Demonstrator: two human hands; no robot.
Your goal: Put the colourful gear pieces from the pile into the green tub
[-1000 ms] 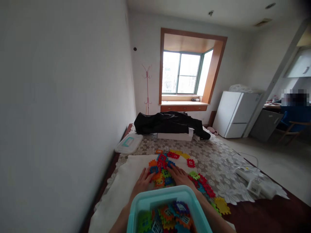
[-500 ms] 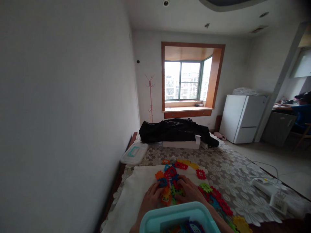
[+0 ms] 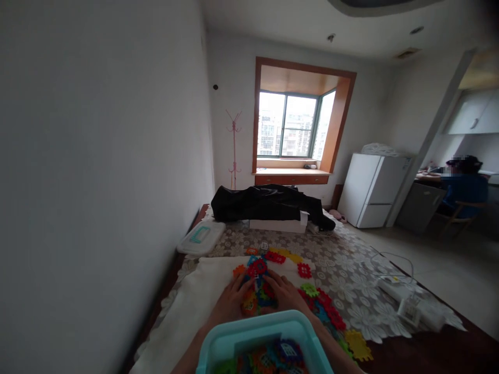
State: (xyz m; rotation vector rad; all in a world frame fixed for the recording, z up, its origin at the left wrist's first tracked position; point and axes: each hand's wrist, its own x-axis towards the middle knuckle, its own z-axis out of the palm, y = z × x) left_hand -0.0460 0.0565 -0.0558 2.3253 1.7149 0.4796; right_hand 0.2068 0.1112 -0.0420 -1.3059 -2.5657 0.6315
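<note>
A heap of colourful interlocking plastic building blocks (image 3: 250,302), with toothed edges, lies on a white cloth (image 3: 187,306). My left hand (image 3: 233,298) curves against the heap's left side, fingers bent around some blocks. From the right, my right hand (image 3: 286,293) cups the same heap, its fingers reaching over the near pieces. Both palms are turned out of sight. Close in front of me, a turquoise plastic box (image 3: 222,335) hides part of my forearms. More such blocks, including a purple one (image 3: 289,349), lie inside it.
Loose blocks trail along the right, ending at a yellow piece (image 3: 357,345). A white lid (image 3: 200,238) with a turquoise handle lies at the left. Farther back is a black cover (image 3: 265,202) over a white box. A power strip (image 3: 393,288) and cable lie right. A person (image 3: 465,187) sits beyond.
The view has swung slightly right and down, showing more of the box's contents and the seated person. My hands still flank the heap, with the right hand's fingers shifted a little over it.
</note>
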